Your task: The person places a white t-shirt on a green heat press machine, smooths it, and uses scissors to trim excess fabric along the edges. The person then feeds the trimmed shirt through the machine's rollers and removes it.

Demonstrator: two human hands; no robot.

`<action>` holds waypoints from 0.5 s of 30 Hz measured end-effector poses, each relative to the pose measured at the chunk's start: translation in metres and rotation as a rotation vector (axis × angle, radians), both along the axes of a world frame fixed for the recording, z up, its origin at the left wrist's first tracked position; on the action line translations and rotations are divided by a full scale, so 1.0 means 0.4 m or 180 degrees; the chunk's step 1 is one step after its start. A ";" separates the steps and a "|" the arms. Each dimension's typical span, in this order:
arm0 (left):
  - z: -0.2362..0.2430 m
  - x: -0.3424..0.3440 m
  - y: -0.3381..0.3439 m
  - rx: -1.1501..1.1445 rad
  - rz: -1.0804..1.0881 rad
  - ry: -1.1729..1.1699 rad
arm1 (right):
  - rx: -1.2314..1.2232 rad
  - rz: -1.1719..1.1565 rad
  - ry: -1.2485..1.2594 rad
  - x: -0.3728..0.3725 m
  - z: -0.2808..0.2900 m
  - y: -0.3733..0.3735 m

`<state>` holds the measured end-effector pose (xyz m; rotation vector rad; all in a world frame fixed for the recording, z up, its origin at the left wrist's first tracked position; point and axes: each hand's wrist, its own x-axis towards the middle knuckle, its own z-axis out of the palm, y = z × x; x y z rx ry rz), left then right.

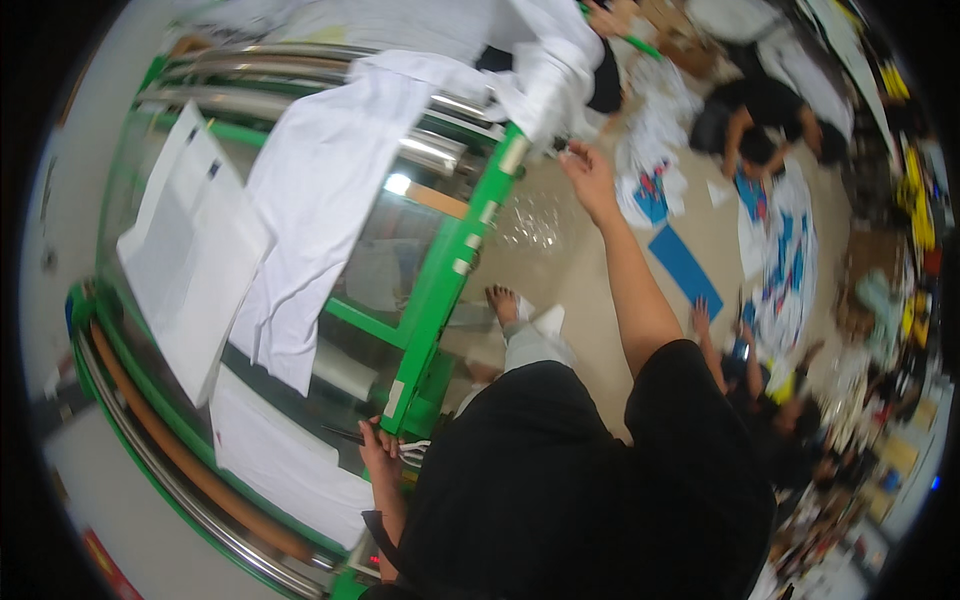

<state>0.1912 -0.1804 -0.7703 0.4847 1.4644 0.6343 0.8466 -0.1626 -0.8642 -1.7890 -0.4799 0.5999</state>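
Observation:
My left hand is closed around a pair of scissors, beside the near end of a green-framed roller machine. The scissors' pale loops stick out on one side of the hand and a dark blade on the other. My right hand reaches forward past the machine's far corner, its fingers pinched on a small dark object whose kind I cannot make out. Just beyond it hangs bunched white fabric. A long white cloth drapes over the rollers, beside a white sheet.
Metal rollers cross the machine's far side. On the right, one person bends over printed fabric on the floor, and others sit nearer. A blue panel lies on the floor. Clear plastic lies by my foot.

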 end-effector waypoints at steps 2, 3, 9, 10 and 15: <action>-0.005 -0.014 0.020 -0.0120 -0.0095 -0.0013 | -0.0718 -0.0075 0.0046 -0.091 -0.101 -0.238; -0.009 -0.022 0.023 -0.0173 -0.0102 -0.0043 | -0.1195 -0.0142 0.0163 -0.147 -0.153 -0.376; -0.021 -0.068 0.042 -0.0249 -0.0667 -0.0641 | -0.3145 -0.0799 0.0873 -0.728 -0.346 -1.228; -0.024 -0.071 0.052 -0.0287 -0.0784 -0.0603 | -0.3268 -0.1190 0.1207 -0.850 -0.354 -1.340; -0.032 -0.083 0.082 -0.0291 -0.1214 -0.0641 | -0.3810 -0.1350 0.2141 -1.335 -0.356 -1.628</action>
